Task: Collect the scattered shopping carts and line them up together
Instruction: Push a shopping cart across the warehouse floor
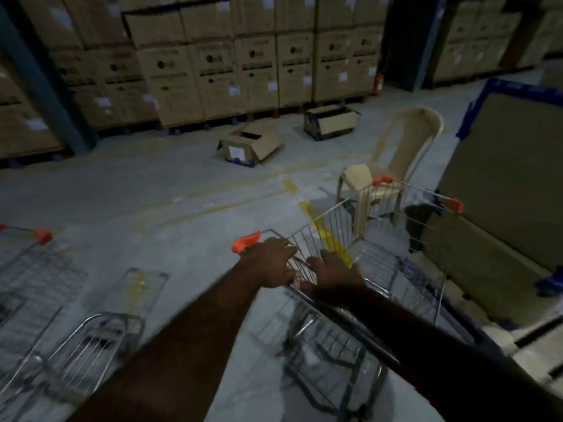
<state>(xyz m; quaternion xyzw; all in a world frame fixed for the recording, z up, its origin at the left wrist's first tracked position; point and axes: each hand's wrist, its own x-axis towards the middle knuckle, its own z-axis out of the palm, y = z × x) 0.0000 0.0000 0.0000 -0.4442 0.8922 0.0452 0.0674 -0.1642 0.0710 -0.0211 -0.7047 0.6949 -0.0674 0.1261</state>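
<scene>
A wire shopping cart [387, 269] with orange corner caps stands right in front of me, angled to the right. My left hand [269, 261] grips its rear rail beside the orange cap [246, 241]. My right hand [333, 269] grips the same rail a little to the right. Another cart [100, 336] stands low at the left, and a third cart [27, 269] with an orange cap sits at the far left edge.
A beige plastic chair [393, 166] stands just beyond the held cart's front. Large cardboard on a blue frame [505, 178] blocks the right. Two open boxes [249, 144] lie on the floor ahead. Stacked cartons [213, 62] line the back wall.
</scene>
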